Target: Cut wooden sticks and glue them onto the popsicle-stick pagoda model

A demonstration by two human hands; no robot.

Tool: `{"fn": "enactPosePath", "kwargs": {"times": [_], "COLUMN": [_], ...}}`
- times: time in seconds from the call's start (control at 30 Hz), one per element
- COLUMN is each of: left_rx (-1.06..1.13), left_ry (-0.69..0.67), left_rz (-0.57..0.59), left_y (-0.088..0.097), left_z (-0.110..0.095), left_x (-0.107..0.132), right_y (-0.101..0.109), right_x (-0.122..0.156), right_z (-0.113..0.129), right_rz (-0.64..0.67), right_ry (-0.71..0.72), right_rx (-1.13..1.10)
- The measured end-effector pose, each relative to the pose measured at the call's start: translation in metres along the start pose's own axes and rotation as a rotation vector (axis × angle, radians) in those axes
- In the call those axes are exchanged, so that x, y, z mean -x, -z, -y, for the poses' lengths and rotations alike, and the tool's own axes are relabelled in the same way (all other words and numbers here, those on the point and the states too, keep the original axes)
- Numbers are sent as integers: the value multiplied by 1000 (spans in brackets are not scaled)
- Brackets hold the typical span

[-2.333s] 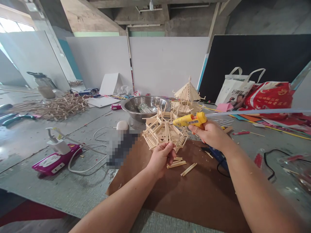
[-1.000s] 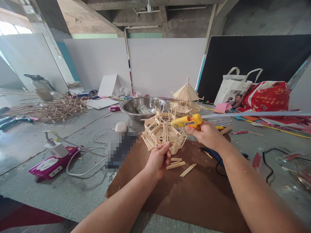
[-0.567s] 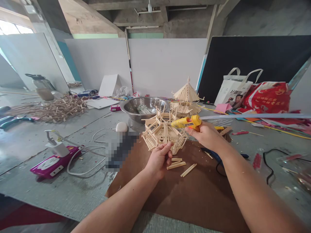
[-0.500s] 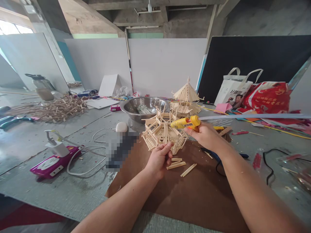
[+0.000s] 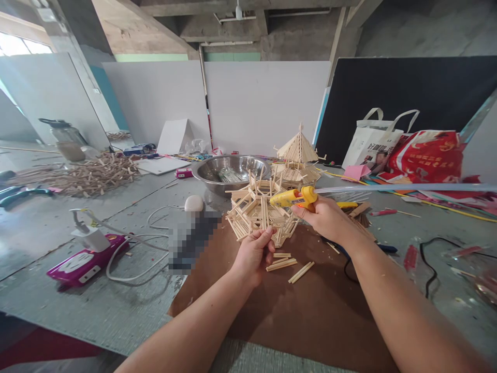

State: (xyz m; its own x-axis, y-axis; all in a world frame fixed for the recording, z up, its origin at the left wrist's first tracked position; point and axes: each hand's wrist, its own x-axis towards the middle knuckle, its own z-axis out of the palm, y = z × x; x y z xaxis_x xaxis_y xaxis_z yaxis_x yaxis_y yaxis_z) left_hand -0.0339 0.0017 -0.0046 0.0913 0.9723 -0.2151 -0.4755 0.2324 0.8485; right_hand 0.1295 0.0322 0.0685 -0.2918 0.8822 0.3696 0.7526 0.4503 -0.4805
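Note:
My right hand [image 5: 328, 217] is wrapped round a yellow hot glue gun [image 5: 291, 197], with a long translucent glue stick [image 5: 399, 187] reaching out behind it to the right. The gun's nozzle points left, close to the tops of a few upright wooden sticks [image 5: 265, 210]. My left hand [image 5: 254, 254] pinches those sticks at their lower end, thumb on the near side. Just behind them stands an openwork wooden stick model [image 5: 240, 225]; whether the held sticks touch it I cannot tell. Several short loose sticks [image 5: 281, 264] lie beside my left hand on a brown sheet [image 5: 295, 316].
Behind the model are a steel bowl [image 5: 217, 181] and a stick pagoda with a pointed roof [image 5: 298, 150]. A purple power strip [image 5: 87, 259] with white cables lies left. Wood strips [image 5: 101, 176] are heaped farther back. Bags [image 5: 427, 155] stand at the far right.
The glue gun in my right hand has shifted slightly left, nearer the upright sticks. My left hand keeps its pinch in nearly the same place.

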Motion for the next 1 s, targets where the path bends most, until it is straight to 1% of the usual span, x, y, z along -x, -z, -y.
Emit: {"fn": "enactPosePath", "kwargs": {"times": [0.53, 0.73, 1.0], "left_rx": [-20, -100, -163], "left_ry": [23, -1, -26], "left_rz": [-13, -59, -65], "left_y": [-2, -2, -1], "left_z": [-5, -7, -7], "left_x": [4, 5, 3], "right_y": [-2, -4, -7], "right_x": [-2, -2, -3], "right_z": [-5, -5, -9], "right_rz": [-19, -13, 8], "right_ry": [-4, -9, -37], "right_rx": [-24, -40, -90]}}
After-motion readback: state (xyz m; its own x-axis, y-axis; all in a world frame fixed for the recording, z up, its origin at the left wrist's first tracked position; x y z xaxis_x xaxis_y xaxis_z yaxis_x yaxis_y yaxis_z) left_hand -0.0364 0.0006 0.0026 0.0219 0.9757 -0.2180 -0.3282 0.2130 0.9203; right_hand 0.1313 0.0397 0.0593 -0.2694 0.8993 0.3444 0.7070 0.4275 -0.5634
